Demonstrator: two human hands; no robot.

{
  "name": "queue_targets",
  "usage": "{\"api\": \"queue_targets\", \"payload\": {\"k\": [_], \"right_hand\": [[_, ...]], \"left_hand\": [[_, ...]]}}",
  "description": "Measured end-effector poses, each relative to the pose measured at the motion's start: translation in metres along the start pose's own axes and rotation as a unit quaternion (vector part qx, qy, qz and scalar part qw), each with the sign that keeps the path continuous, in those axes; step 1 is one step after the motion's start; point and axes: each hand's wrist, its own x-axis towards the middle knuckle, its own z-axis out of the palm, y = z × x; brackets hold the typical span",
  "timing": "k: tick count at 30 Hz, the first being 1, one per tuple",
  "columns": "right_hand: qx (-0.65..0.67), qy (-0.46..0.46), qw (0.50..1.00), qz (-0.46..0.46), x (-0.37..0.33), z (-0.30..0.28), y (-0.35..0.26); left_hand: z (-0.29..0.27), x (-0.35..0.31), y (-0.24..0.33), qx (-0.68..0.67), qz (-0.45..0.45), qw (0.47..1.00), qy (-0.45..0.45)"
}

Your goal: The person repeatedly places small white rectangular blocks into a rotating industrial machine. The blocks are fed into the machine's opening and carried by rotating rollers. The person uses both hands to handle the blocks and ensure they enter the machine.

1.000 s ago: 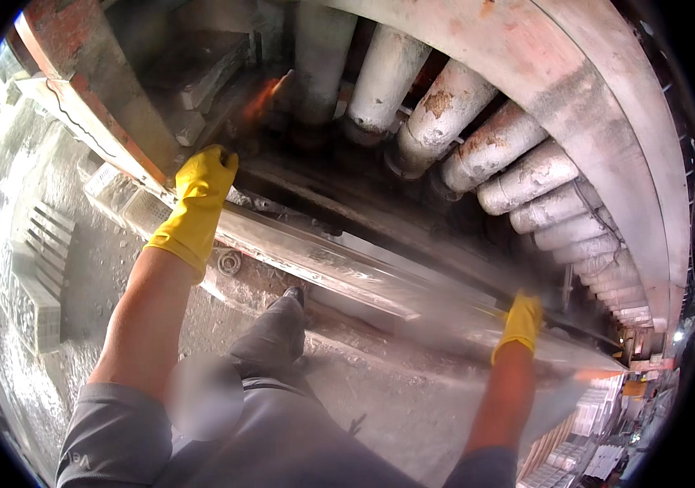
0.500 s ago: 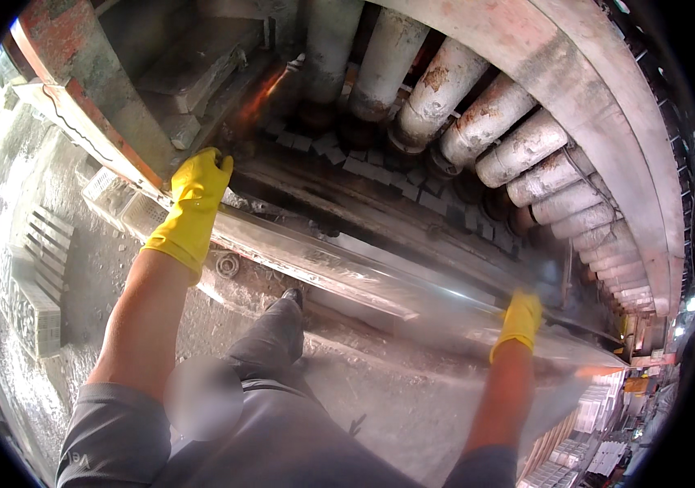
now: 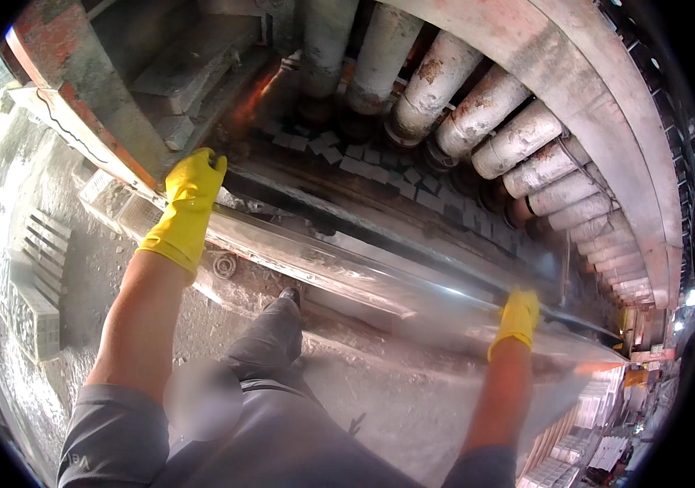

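The long pale rail (image 3: 339, 262) lies crosswise in front of me; my left hand (image 3: 195, 176) is at its upper-left end, my right hand (image 3: 517, 315) well along toward the lower-right end; its long axis slants from upper left to lower right, pointing past my right hand, with the row of grey cylinders (image 3: 433, 85) beyond; both hands look curled, though I cannot tell whether either truly grips.

long pale metal rail (image 3: 327, 262), dusty, glossy in places, slanting down rightward across the middle, hazy toward its right end
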Motion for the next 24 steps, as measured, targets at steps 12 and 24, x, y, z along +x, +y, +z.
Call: {"api": "queue_targets", "payload": {"k": [12,24], "right_hand": [[-0.080,0.038,0.995,-0.051,-0.032,0.004,0.034],[0.018,0.002,1.000,-0.024,-0.084,-0.009,0.054]], "left_hand": [[0.001,-0.037,-0.035,0.000,0.022,0.999,0.034],[-0.005,-0.069,-0.059,0.001,0.027,0.999,0.033]]}}
